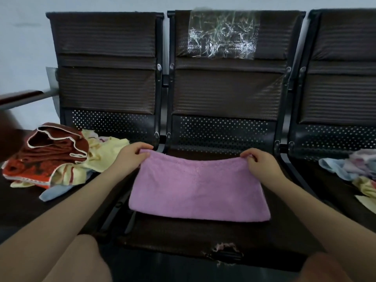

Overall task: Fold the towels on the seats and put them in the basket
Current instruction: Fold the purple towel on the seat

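Dark padded seats point(213, 237) in a row, pink towel point(198, 188) on the middle 1. Left hand point(132, 154) and right hand point(259, 160) each pinch a far corner of it, grip closed on fabric.

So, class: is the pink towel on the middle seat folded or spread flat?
Folded: the pink towel looks doubled, its far edge pinched by left hand and right hand.

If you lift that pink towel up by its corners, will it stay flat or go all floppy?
Probably floppy: the pink towel already sags between the left hand and right hand pinching its far corners. It looks soft and fuzzy, so likely light and not slippery. It should drape rather than hold its shape.
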The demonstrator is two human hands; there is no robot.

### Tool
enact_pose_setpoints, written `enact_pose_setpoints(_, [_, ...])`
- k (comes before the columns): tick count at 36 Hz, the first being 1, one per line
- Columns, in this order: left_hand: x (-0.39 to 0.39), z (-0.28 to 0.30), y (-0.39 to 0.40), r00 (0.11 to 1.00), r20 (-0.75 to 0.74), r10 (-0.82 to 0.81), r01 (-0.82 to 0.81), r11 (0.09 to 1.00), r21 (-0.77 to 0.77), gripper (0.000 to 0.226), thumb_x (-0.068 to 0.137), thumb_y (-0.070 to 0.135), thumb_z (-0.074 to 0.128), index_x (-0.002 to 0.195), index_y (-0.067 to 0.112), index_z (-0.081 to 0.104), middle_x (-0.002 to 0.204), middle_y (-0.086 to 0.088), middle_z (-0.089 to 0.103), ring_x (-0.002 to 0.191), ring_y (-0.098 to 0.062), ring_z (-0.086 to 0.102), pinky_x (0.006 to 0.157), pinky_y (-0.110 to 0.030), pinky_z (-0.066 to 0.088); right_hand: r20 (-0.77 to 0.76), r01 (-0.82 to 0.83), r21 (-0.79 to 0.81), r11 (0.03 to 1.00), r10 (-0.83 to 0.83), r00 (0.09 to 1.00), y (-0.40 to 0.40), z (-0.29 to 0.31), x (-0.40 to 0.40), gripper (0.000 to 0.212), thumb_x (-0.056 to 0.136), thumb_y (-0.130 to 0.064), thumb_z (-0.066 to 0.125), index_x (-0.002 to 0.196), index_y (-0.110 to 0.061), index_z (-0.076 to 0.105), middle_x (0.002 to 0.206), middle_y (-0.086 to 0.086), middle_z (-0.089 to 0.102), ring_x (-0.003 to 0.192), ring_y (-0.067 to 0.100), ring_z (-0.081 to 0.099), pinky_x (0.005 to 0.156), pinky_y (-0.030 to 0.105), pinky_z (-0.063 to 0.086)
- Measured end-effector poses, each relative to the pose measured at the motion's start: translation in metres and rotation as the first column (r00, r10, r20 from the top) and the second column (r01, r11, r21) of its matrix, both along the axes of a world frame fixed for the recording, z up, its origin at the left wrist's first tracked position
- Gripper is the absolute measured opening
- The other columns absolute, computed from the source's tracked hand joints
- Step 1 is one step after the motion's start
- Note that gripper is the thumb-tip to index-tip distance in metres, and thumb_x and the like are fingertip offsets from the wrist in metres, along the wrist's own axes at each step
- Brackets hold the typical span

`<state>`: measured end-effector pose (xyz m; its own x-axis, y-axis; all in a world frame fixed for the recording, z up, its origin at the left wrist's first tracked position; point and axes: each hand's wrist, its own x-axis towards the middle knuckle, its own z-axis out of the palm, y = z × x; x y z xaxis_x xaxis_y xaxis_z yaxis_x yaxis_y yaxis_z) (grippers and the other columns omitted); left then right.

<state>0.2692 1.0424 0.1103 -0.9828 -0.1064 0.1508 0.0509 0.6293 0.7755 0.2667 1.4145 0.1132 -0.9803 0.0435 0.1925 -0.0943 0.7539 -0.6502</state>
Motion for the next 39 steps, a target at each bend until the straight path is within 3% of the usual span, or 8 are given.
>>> enact_pose_setpoints(3, [-0.015,-0.016,0.008,0.996,0.006,0.089,-0.089,0.995,-0.037,0.036,0.089,0.011,0.059,0.125,0.017,0.06,0.112,-0.002,0.066,0.102,-0.019,0.061,0.093,-0.033,0.047,0.094,0.044,0.048,0.998,-0.048,0.994,0.001,-0.018,-0.015,0.041,0.096,-0.014,0.047,0.137,-0.015,0.05,0.122,0.007,0.061,0.084,0.009,0.052,0.068,0.024,0.042])
enact_pose_setpoints(6, [-0.014,-0.042,0.013,0.968,0.173,0.179,-0.167,0.982,-0.086,0.051,0.092,0.023,0.059,0.14,0.015,0.046,0.126,-0.012,0.058,0.113,-0.026,0.056,0.101,-0.038,0.043,0.323,0.077,0.186,0.979,-0.135,0.937,0.001,-0.037,-0.019,0.057,0.093,-0.019,0.055,0.147,-0.018,0.035,0.133,0.012,0.052,0.091,0.017,0.056,0.067,0.028,0.046])
enact_pose_setpoints(10, [0.005,-0.072,0.009,0.905,0.388,0.172,-0.138,0.984,-0.114,0.058,0.097,0.031,0.051,0.148,0.013,0.032,0.139,-0.018,0.05,0.124,-0.031,0.05,0.099,-0.035,0.039,0.447,0.038,0.269,0.962,-0.16,0.88,0.005,-0.051,-0.012,0.056,0.095,-0.022,0.048,0.148,-0.016,0.032,0.142,0.014,0.045,0.12,0.03,0.053,0.09,0.038,0.048])
enact_pose_setpoints(20, [0.063,-0.075,0.021,0.943,0.294,0.153,-0.092,0.973,-0.212,0.056,0.093,0.025,0.057,0.144,0.011,0.04,0.138,-0.017,0.05,0.122,-0.031,0.051,0.098,-0.033,0.038,0.514,-0.135,0.285,0.949,-0.033,0.857,-0.009,-0.049,0.022,0.059,0.095,-0.033,0.049,0.144,-0.005,0.032,0.131,0.02,0.054,0.116,0.034,0.054,0.094,0.038,0.042])
enact_pose_setpoints(26, [0.076,-0.075,0.023,0.964,0.23,0.136,-0.108,0.986,-0.131,0.049,0.094,0.018,0.058,0.141,0.014,0.046,0.14,-0.011,0.051,0.125,-0.026,0.049,0.097,-0.027,0.035,0.402,0.042,-0.006,0.999,-0.036,0.915,0.005,-0.037,0.02,0.053,0.088,-0.012,0.06,0.139,-0.013,0.048,0.14,0.013,0.049,0.125,0.028,0.048,0.101,0.033,0.037])
enact_pose_setpoints(30, [0.073,-0.076,0.02,0.946,0.296,0.136,-0.111,0.989,-0.098,0.044,0.093,0.021,0.058,0.137,0.014,0.052,0.137,-0.01,0.053,0.121,-0.023,0.051,0.092,-0.027,0.037,0.356,0.161,-0.187,0.969,-0.086,0.931,0.008,-0.028,0.021,0.049,0.086,-0.004,0.058,0.134,-0.011,0.054,0.137,0.012,0.051,0.124,0.027,0.049,0.1,0.031,0.037])
enact_pose_setpoints(36, [0.073,-0.08,0.023,0.948,0.278,0.157,-0.086,0.964,-0.251,0.043,0.096,0.033,0.052,0.137,0.021,0.05,0.134,-0.009,0.056,0.117,-0.025,0.055,0.096,-0.034,0.043,0.256,0.175,-0.388,0.905,-0.077,0.964,-0.01,-0.022,0.022,0.059,0.086,0.002,0.052,0.142,-0.015,0.046,0.146,0.009,0.045,0.133,0.022,0.043,0.104,0.029,0.034])
enact_pose_setpoints(39, [0.075,-0.082,0.026,0.959,0.228,0.167,-0.083,0.938,-0.337,0.042,0.097,0.035,0.05,0.137,0.022,0.049,0.129,-0.01,0.06,0.115,-0.027,0.057,0.095,-0.036,0.045,0.116,0.049,-0.51,0.859,0.013,0.993,-0.035,-0.011,0.027,0.057,0.089,0.001,0.05,0.143,-0.018,0.045,0.142,0.002,0.048,0.125,0.011,0.045,0.098,0.024,0.038])
